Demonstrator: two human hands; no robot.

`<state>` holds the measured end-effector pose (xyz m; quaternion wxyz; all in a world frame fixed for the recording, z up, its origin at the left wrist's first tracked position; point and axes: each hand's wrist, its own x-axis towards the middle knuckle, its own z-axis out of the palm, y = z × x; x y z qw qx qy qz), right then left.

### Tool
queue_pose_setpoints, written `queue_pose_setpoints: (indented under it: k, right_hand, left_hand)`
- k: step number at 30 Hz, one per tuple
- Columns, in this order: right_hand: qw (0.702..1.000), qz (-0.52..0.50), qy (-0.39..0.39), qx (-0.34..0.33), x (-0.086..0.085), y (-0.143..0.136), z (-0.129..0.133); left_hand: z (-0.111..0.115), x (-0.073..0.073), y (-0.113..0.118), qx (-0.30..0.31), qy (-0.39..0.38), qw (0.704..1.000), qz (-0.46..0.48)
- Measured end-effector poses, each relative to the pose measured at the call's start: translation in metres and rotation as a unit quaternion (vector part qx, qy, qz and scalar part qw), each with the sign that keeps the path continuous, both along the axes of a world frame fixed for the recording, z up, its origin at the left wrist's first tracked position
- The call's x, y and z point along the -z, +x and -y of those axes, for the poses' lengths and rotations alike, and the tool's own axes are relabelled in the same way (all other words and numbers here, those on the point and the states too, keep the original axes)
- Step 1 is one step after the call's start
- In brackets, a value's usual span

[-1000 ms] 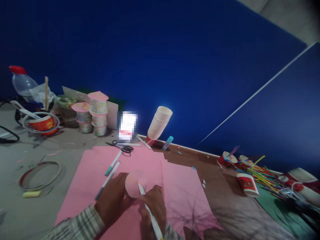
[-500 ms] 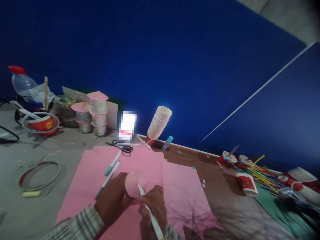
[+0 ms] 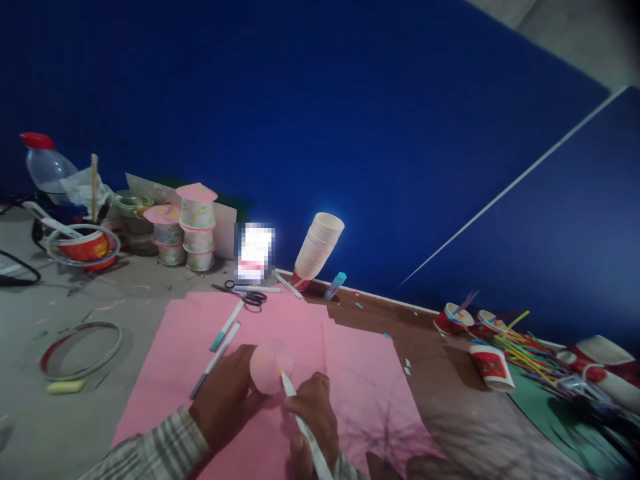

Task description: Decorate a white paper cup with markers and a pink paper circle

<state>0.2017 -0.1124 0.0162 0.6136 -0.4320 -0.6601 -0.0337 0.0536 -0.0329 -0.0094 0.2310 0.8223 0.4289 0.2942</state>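
My left hand (image 3: 227,397) grips a small pink paper disc (image 3: 267,365) by its left and lower edge. A line runs in from the disc's rim, and it looks like a shallow cone. In my right hand (image 3: 315,413) is a white marker (image 3: 306,427) with a yellowish tip, which rests on or just over the disc's right side; I cannot tell which. Beneath both hands lie large sheets of pink paper (image 3: 360,373). Two capped markers, one teal-ended (image 3: 227,327) and one grey-ended (image 3: 215,360), lie left of the disc, with black scissors (image 3: 253,298) beyond.
A leaning stack of paper cups (image 3: 320,247) and a blue glue stick (image 3: 335,285) stand at the back. Decorated cup towers (image 3: 197,227), a tape ring (image 3: 80,350) and a red bowl (image 3: 85,248) are on the left. Colourful pipe cleaners (image 3: 530,360) and cups (image 3: 493,368) lie right.
My right hand and the marker have shifted slightly right and down, its tip moving from the disc's middle toward its right side. My left hand and the disc stay nearly still.
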Motion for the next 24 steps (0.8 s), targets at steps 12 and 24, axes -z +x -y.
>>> queue_pose_setpoints:
  k: [12,24]
  right_hand:
    - [0.998,-0.056,-0.035,-0.002,-0.0023,-0.0062,0.0004]
    - [0.993,-0.010,-0.113,-0.037,-0.0014,0.0011,0.0061]
  left_hand:
    - [0.0005,-0.0064,-0.0001,0.008,-0.006,1.000,0.009]
    - [0.0002,-0.0012,-0.0004,-0.002,-0.017,1.000,0.016]
